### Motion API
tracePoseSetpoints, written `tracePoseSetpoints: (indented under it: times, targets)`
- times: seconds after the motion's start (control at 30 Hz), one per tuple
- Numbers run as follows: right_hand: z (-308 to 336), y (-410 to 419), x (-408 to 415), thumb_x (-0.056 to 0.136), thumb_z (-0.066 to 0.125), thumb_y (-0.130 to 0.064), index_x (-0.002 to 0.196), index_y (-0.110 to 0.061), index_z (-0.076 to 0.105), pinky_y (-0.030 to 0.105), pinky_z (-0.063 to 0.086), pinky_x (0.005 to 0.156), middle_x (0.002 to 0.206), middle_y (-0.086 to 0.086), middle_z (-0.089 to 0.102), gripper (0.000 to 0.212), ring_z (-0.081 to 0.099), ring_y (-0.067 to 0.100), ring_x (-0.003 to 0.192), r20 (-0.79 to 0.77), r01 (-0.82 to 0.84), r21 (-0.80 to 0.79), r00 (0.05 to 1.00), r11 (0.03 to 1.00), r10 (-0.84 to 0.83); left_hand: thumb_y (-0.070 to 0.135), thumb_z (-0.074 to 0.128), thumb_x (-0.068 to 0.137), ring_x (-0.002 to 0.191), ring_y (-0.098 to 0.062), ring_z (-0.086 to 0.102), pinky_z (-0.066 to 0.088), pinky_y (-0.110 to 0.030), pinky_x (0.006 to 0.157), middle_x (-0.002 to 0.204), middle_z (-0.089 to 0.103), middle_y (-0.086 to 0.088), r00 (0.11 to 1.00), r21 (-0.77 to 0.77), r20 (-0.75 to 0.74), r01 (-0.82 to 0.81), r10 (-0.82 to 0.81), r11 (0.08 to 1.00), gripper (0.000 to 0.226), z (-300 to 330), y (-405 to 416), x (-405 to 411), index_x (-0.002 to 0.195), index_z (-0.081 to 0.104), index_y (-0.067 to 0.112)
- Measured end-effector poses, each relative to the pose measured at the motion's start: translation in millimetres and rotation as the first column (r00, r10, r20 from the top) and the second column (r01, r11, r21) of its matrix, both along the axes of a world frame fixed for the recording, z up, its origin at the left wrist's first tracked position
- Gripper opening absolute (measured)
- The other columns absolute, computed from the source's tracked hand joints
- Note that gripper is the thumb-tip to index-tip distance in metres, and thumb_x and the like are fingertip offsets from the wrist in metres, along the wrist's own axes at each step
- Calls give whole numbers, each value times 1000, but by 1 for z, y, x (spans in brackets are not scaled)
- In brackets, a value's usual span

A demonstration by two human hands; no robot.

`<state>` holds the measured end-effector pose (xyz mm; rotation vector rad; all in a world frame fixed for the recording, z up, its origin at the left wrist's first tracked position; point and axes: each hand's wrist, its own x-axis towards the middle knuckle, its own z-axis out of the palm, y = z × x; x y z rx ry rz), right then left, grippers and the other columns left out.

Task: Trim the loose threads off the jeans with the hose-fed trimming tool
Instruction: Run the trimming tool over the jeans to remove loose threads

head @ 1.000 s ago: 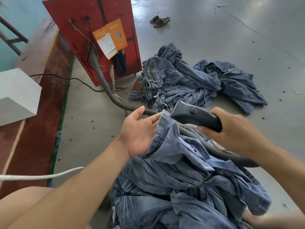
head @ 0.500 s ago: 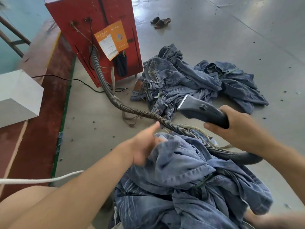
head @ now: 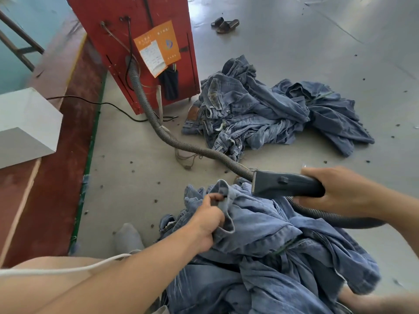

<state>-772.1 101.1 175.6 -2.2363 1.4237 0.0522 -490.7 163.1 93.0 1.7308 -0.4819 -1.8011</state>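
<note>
Left hand [head: 207,219] pinches jeans [head: 267,225] hem; right hand [head: 335,191] grips trimmer [head: 285,183] level.

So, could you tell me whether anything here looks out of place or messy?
A pair of sandals lies alone out on the bare floor, far from the work. Dark bits of debris are scattered over the floor near the hose.

I saw a glossy grey concrete floor [head: 294,53] reflecting daylight, a red cabinet [head: 136,23] standing on it, a dark red strip [head: 45,177] with a green edge, and a teal wall [head: 27,30] to the left.
</note>
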Motion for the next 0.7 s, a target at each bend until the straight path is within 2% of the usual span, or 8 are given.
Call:
tracePoseSetpoints:
  times: [0.07,0.13,0.2,0.27,0.33,0.43,0.5,0.7]
  targets:
    - [1,-3,-2,81,72,-61,85,-44,56,28,44,59,79,-29,63,24,60,2,70,-26,-13,22,1000,1000,14,-7,39,82,88,-29,70,58,-31,66,107,72,-13,950,-19,-301,-98,88,995,52,7,-6,8,118,67,18]
    - [0,-5,-3,82,73,-59,83,-38,58,30,46,60,77,-27,64,26,60,3,68,-26,1,16,1000,1000,-1,19,54,93,99,-31,74,60,-35,81,109,75,-15,883,-57,-468,13,-38,998,33,21,-8,15,117,74,9]
    - [-1,-7,-2,83,73,-58,79,-35,57,30,44,59,75,-26,64,28,60,3,67,-16,17,-3,1000,1000,-17,31,62,98,110,-26,73,58,-34,89,118,75,-12,907,-133,-325,236,-268,962,32,23,-10,17,122,74,12]
    - [0,-7,-1,82,72,-59,77,-37,55,29,43,58,74,-25,64,28,60,4,68,-2,25,-12,1000,1000,-25,15,60,101,107,-20,74,59,-28,86,117,76,-9,942,-198,-139,274,-304,941,22,23,-14,15,118,73,16]
    - [2,-6,0,83,73,-59,78,-38,56,30,45,59,73,-23,64,28,60,5,66,2,25,-10,1000,1000,-25,2,48,102,98,-19,75,59,-28,84,112,76,-12,954,-217,-144,230,-264,949,30,28,-17,17,114,73,13]
    - [3,-3,5,84,74,-58,79,-37,56,31,47,60,67,-14,64,28,59,5,62,-11,15,-9,1000,1000,-15,-6,41,100,110,-34,70,54,-42,101,118,73,-19,926,-264,-196,267,-322,927,41,33,-21,23,117,73,12]
    - [4,1,13,84,74,-57,79,-37,57,29,47,60,67,-13,64,27,59,5,63,8,0,6,1000,1000,0,-11,40,95,110,-38,64,48,-45,101,117,70,-19,908,-315,-151,330,-391,890,47,34,-19,23,115,74,15]
    - [17,5,28,80,68,-65,81,-38,57,18,41,55,81,-29,65,29,61,0,66,227,6,-95,974,995,15,-15,39,76,106,-4,70,54,-18,83,108,78,11,848,-429,95,507,-521,748,76,36,-14,16,107,76,43]
